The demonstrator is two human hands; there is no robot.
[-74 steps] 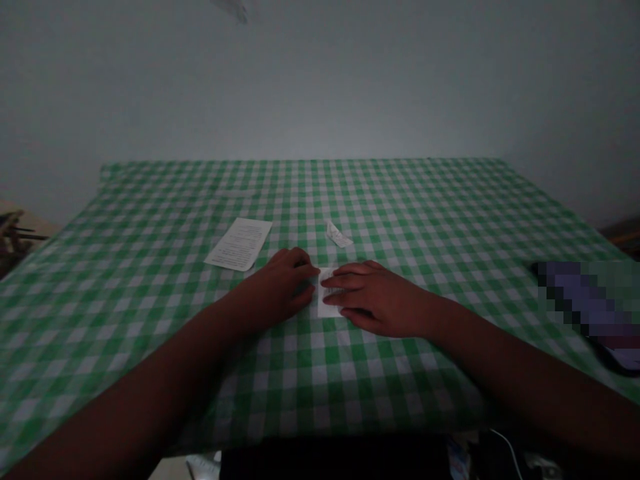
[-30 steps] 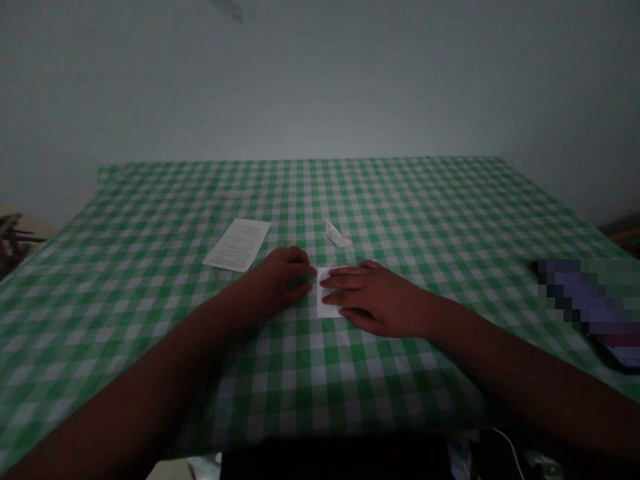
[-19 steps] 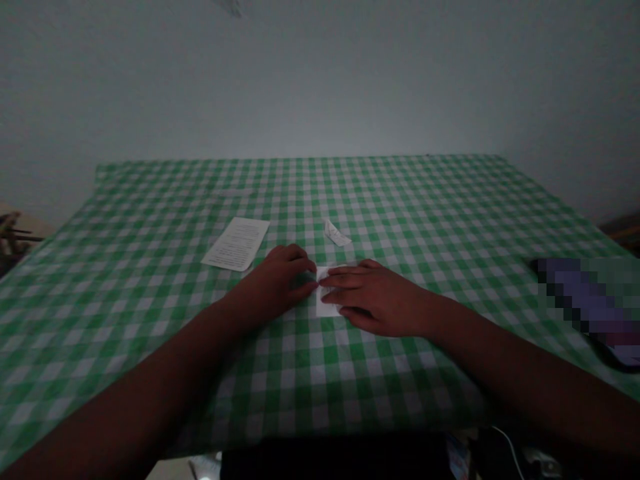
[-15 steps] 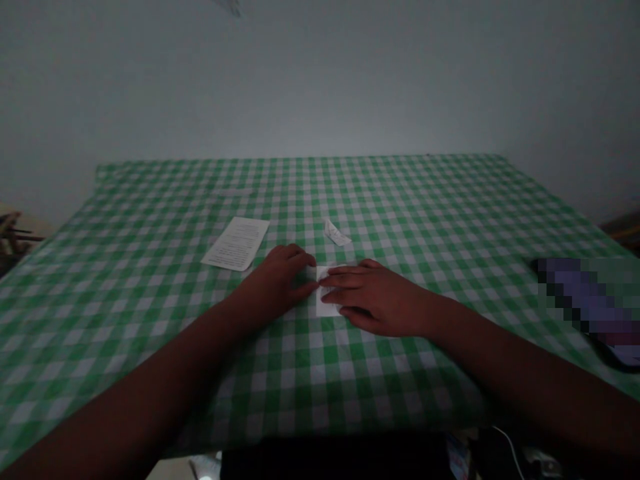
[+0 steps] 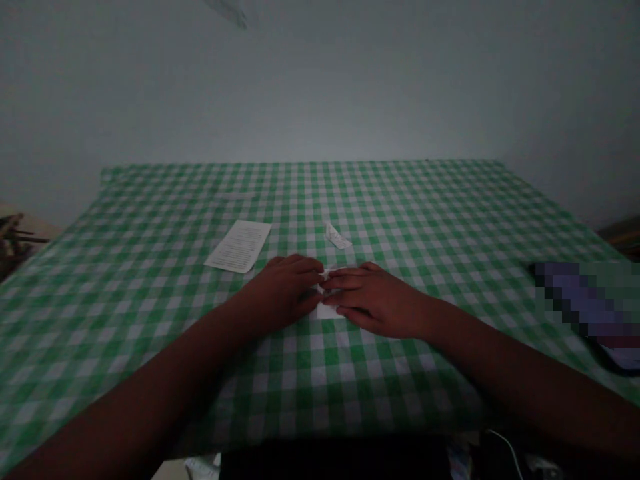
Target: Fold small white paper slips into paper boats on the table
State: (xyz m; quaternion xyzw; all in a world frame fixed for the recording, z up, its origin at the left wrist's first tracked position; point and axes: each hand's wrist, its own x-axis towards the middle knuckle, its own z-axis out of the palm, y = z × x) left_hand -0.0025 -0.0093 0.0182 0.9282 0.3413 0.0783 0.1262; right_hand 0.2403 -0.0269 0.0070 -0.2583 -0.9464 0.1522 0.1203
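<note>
A small white piece of paper (image 5: pixel 330 312) lies on the checked cloth, mostly covered by my hands. My right hand (image 5: pixel 377 300) rests flat over it, fingers stretched to the left and slightly spread. From the other side, my left hand (image 5: pixel 287 290) reaches the paper's left edge with bent fingers; its thumb is apart from the fingers and touches the paper lower down. The fingertips of both hands nearly meet, and what is beneath them is hidden. Just beyond the hands sits a small creased scrap of paper (image 5: pixel 338 236) with marks on it.
A printed sheet (image 5: pixel 239 247) lies beyond my left forearm. At the right edge of the table is a dark phone-like object (image 5: pixel 580 300), partly pixelated. A green-and-white checked cloth (image 5: pixel 425 220) covers the table, which backs onto a pale wall (image 5: pixel 320 80).
My left hand has moved slightly right and closer to my right hand, now covering the paper's left edge. My right hand stays almost in place. The view has tilted up slightly.
</note>
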